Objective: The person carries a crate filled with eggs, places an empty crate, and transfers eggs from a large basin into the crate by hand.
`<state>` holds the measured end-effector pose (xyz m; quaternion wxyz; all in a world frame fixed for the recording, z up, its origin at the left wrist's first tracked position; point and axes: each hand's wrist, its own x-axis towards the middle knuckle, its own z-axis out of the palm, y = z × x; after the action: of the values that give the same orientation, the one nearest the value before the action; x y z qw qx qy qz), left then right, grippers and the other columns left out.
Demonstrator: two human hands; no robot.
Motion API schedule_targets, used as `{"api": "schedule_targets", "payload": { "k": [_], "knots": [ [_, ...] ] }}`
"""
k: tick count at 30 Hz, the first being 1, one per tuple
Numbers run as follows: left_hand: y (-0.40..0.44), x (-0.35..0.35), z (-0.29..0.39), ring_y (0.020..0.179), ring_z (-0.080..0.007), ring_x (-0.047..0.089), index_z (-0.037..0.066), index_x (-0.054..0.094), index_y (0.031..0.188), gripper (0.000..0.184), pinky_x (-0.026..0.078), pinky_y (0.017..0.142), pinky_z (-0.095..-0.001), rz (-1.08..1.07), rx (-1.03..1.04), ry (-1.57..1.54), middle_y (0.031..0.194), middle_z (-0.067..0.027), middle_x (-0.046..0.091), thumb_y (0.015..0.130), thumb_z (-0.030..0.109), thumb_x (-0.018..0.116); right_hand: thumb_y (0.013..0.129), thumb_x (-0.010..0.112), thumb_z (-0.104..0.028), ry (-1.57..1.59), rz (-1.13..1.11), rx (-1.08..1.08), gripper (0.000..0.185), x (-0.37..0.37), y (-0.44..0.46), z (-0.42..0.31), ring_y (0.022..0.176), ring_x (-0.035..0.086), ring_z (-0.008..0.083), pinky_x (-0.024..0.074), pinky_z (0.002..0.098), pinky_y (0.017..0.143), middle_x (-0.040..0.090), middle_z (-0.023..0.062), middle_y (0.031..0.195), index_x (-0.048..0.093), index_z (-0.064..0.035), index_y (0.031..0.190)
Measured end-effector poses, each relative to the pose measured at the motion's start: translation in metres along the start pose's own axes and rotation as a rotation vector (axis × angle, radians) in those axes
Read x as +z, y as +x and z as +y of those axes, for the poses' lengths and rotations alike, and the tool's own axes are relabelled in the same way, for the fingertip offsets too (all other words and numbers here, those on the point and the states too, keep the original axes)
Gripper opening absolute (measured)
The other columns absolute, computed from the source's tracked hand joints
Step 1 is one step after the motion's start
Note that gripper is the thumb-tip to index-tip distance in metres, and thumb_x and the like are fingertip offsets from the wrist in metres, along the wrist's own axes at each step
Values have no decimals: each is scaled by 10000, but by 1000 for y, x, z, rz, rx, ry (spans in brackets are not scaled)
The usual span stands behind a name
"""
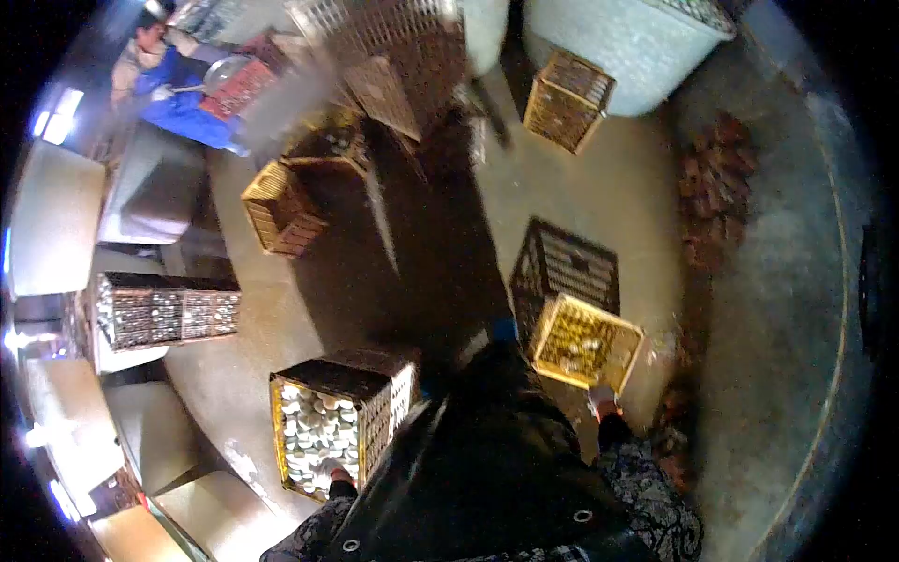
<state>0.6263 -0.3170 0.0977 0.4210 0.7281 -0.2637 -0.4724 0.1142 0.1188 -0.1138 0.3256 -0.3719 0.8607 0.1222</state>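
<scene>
In a tall slatted crate (387, 412) at lower left lie many pale, egg-shaped pieces that look like eggs (316, 426). My left hand (332, 470) reaches over the near part of these eggs; its fingers are too small and blurred to show whether one is held. At right, a yellow plastic crate (613, 348) sits tilted toward me, with a few pale pieces at its bottom. My right hand (602, 397) is closed on the near rim of that crate. A dark apron (468, 478) covers my front, between the two crates.
A co-worker in blue (173, 94) stands at upper left beside a red crate (239, 89). Stacked crates (403, 75) rise ahead, and a large pale vat (618, 56) stands beyond. Another crate stack (169, 314) is at left. Reddish rubble (719, 183) lies along the right.
</scene>
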Motion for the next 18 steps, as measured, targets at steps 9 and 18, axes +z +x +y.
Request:
{"api": "schedule_targets", "payload": {
  "k": [9, 18],
  "knots": [
    [-62, 349, 117, 878, -188, 550, 2, 531, 1087, 257, 457, 774, -313, -423, 351, 67, 1020, -81, 585, 840, 71, 551, 866, 503, -286, 967, 115, 152, 286, -146, 85, -8, 731, 507, 261, 431, 379, 635, 521, 125, 837, 547, -29, 984],
    [-76, 663, 466, 658, -263, 581, 84, 562, 1155, 318, 476, 672, -347, -33, 1839, 768, 936, -117, 631, 851, 92, 471, 862, 514, -397, 1026, 456, -58, 443, -383, 145, 9, 1053, 530, 331, 428, 385, 866, 561, 206, 1127, 573, -25, 1096]
  ]
}}
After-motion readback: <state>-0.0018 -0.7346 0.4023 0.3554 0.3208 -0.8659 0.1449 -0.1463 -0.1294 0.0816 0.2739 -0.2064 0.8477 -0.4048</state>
